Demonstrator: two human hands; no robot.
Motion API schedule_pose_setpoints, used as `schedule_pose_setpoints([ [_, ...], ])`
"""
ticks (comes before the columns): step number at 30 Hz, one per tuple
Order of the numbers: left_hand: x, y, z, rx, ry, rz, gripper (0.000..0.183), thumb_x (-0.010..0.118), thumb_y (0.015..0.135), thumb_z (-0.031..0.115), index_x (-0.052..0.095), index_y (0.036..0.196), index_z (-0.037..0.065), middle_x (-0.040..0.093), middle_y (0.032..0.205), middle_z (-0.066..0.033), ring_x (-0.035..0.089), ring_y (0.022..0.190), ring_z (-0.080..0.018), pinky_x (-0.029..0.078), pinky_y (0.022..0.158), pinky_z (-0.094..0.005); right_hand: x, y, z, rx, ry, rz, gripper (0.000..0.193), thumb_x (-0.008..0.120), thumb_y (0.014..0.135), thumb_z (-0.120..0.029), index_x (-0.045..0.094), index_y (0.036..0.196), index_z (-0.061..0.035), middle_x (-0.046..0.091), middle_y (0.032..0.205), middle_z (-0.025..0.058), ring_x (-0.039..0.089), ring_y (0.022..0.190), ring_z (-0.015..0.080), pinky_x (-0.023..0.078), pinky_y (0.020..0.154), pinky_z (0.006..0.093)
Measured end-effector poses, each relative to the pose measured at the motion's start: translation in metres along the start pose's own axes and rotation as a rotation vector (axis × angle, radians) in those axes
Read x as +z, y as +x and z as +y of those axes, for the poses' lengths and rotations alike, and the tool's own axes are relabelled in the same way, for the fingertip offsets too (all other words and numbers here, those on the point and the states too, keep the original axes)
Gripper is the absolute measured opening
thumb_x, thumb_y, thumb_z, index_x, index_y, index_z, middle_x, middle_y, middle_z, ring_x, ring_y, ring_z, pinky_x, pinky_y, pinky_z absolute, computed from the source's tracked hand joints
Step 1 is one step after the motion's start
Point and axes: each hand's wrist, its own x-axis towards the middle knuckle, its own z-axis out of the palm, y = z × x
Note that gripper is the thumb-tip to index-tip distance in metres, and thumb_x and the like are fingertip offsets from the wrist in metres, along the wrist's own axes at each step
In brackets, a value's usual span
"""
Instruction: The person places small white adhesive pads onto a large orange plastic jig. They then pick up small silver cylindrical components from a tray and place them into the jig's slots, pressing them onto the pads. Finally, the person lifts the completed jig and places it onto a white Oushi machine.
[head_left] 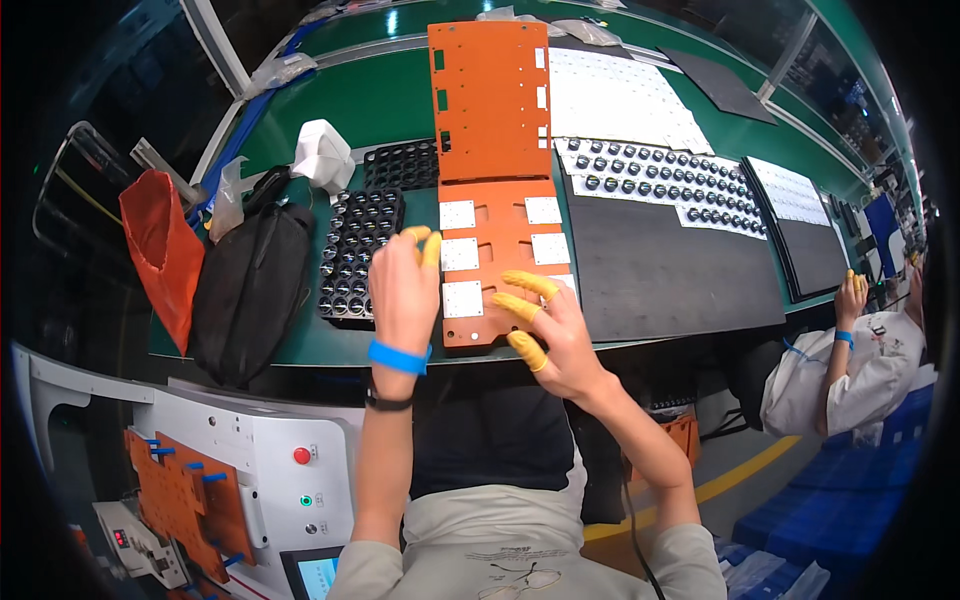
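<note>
In front of me lies an orange hinged fixture (510, 240), its lid (490, 100) folded back. White square plates sit in two columns on its base; one is a left plate (461, 254), another a right plate (549, 248). My left hand (402, 295), with yellow finger cots, is over the fixture's left edge, fingertips drawn together; what they hold, if anything, is hidden. My right hand (555, 345) hovers over the lower right of the base, gloveless apart from yellow finger cots. Its fingers are spread, and it partly covers a plate. A black tray (327, 312) of round black parts stands left of my left hand.
A second black tray (400, 165) sits behind. To the right are a dark mat (680, 280), white sheets (620, 95) and rows of round black parts (640, 178). A black bag (250, 290) and orange bag (160, 250) are left. A co-worker's hand (850, 298) is far right.
</note>
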Motion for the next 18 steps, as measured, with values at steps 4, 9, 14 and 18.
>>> schedule_pose_setpoints([
  [4,-0.005,-0.027,0.010,0.061,-0.017,-0.131,0.026,0.068,0.093,0.017,0.072,0.111,-0.002,0.061,0.079,-0.0205,0.064,0.075,-0.0387,0.047,0.064,-0.0477,-0.013,0.015,0.002,-0.053,-0.052,0.018,0.036,0.064,0.095,-0.028,0.067,0.122,-0.0042,0.057,0.133,0.0174,0.052,0.119,0.0371,0.042,0.101,0.0453],
  [9,0.013,-0.041,0.009,0.143,0.123,-0.115,0.022,0.069,0.092,0.021,0.071,0.090,0.000,0.058,0.085,-0.0178,0.063,0.077,-0.0365,0.051,0.066,-0.0474,-0.013,0.067,0.015,-0.120,-0.214,0.290,0.031,0.069,0.089,-0.014,0.068,0.118,-0.0044,0.055,0.133,0.0191,0.049,0.124,0.0386,0.041,0.103,0.0472],
  [14,0.010,-0.038,0.015,0.195,0.168,-0.136,0.024,0.068,0.093,0.022,0.070,0.085,-0.001,0.057,0.087,-0.0159,0.062,0.080,-0.0331,0.052,0.066,-0.0456,-0.021,0.162,0.083,0.295,-0.230,0.479,0.066,0.063,0.097,-0.030,0.041,0.144,0.0103,0.034,0.147,0.0339,0.027,0.139,0.0439,0.027,0.115,0.0499],
  [18,0.012,-0.038,0.008,0.213,0.175,-0.136,0.027,0.067,0.094,0.023,0.069,0.083,-0.001,0.056,0.088,-0.0154,0.062,0.082,-0.0323,0.053,0.066,-0.0451,-0.022,0.218,0.131,0.564,0.200,0.285,0.080,0.066,0.096,-0.035,0.030,0.147,0.0142,0.047,0.142,0.0333,0.052,0.127,0.0355,0.042,0.106,0.0479],
])
